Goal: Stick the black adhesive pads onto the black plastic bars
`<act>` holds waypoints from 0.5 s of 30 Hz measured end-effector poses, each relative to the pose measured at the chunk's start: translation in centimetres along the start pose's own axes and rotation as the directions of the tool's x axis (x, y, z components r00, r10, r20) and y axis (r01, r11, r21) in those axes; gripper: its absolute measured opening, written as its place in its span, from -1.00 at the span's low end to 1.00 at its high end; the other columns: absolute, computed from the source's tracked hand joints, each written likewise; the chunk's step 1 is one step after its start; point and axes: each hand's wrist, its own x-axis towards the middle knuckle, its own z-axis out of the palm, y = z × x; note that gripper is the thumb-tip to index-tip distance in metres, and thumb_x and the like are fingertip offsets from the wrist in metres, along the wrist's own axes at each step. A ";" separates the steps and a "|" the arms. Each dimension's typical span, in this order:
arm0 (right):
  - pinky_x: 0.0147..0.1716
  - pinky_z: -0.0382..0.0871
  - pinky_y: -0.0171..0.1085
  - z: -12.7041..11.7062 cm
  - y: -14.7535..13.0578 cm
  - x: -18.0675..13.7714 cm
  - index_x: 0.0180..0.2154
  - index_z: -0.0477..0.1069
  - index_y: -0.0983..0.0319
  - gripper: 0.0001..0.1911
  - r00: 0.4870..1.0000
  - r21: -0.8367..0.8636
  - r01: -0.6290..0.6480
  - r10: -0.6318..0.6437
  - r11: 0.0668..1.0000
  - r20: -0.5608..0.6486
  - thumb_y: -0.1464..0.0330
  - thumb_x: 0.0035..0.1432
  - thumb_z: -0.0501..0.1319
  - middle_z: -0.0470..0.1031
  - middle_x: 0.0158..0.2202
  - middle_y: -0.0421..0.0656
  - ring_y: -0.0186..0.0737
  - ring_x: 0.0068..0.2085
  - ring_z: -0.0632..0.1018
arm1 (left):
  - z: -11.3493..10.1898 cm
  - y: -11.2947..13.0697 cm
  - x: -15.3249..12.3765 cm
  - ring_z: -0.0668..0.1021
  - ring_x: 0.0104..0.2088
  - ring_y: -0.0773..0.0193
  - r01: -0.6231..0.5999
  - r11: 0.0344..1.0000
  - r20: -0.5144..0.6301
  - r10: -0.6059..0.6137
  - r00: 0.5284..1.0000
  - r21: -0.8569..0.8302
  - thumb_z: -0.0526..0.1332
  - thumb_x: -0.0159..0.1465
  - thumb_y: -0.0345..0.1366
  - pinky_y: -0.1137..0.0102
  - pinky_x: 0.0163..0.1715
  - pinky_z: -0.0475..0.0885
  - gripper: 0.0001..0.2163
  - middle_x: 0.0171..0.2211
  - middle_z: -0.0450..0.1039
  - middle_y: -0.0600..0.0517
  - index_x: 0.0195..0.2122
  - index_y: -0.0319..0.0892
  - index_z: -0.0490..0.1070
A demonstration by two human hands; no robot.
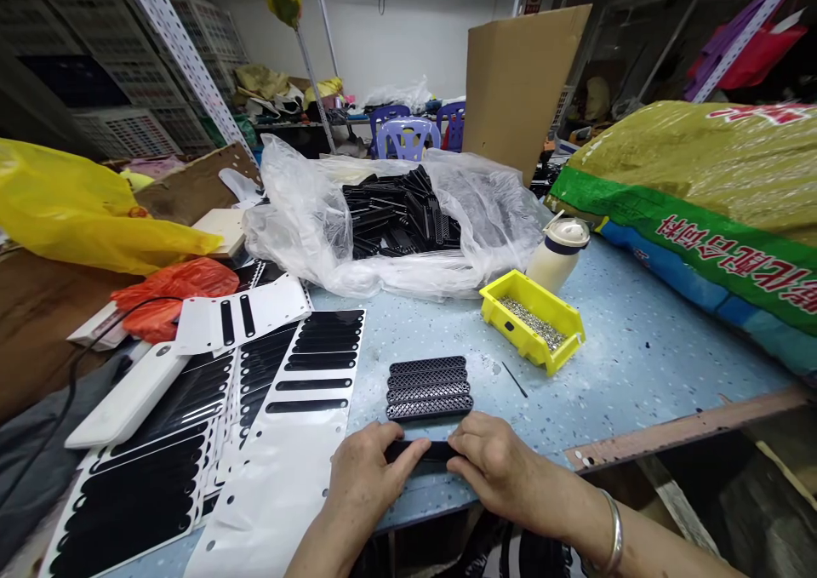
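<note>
Between my left hand (365, 469) and my right hand (496, 460) is a narrow black strip-shaped piece (435, 451), gripped at both ends near the table's front edge. My thumbs press on its near side, and my fingers hide its ends. Just beyond it, several black pieces with a crosshatched face (429, 388) lie side by side in a block. To the left is a white backing sheet (299, 450) carrying black rounded strips (322, 340), some of its spaces bare. A silver bangle (613, 531) circles my right wrist.
A yellow bin (488, 306) of small metal parts stands right of centre, beside a cream bottle (554, 263). Behind, a clear plastic bag (299, 220) holds many black pieces (402, 212). A thin dark tool (514, 380) lies on the blue table (606, 374). A large sack (702, 203) sits right.
</note>
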 end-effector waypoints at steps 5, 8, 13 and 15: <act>-0.34 0.34 -0.25 -0.4 -0.2 0.2 -0.35 0.48 0.33 -0.88 1.000 0.002 0.001 -0.001 1.000 0.013 0.55 0.19 0.17 0.46 -0.42 -0.10 -0.19 -0.34 0.45 | 0.4 -0.2 0.0 0.57 -0.44 0.17 0.005 1.000 0.021 -0.005 1.000 0.011 0.19 0.22 0.04 0.37 -0.38 0.35 -0.65 -0.48 0.55 -0.01 -0.42 -0.12 0.57; -0.34 0.35 -0.25 -0.4 -0.2 0.0 -0.32 0.49 0.33 -0.89 1.000 0.035 -0.010 0.010 0.999 -0.007 0.55 0.18 0.19 0.47 -0.40 -0.09 -0.18 -0.33 0.46 | 0.6 -0.4 -0.1 0.56 -0.44 0.19 0.002 1.000 0.001 -0.002 1.000 0.011 0.19 0.22 0.04 0.40 -0.41 0.33 -0.66 -0.49 0.53 0.01 -0.46 -0.12 0.54; -0.31 0.39 -0.24 0.0 0.4 -0.5 -0.23 0.51 0.34 -0.89 0.997 0.092 0.005 0.003 0.996 -0.080 0.51 0.18 0.23 0.50 -0.38 -0.08 -0.17 -0.32 0.48 | 1.0 -0.8 -0.2 0.55 -0.47 0.23 0.004 1.000 -0.025 -0.004 1.000 -0.011 0.19 0.22 0.04 0.42 -0.43 0.32 -0.66 -0.50 0.52 0.05 -0.48 -0.09 0.52; -0.30 0.40 -0.23 0.1 0.7 -0.7 -0.22 0.51 0.34 -0.88 0.996 0.107 0.008 0.001 0.994 -0.088 0.51 0.18 0.23 0.50 -0.37 -0.08 -0.17 -0.31 0.49 | 1.2 -0.9 -0.2 0.55 -0.47 0.23 0.004 1.000 -0.035 -0.005 0.999 -0.018 0.18 0.22 0.04 0.41 -0.42 0.32 -0.66 -0.50 0.52 0.06 -0.47 -0.09 0.52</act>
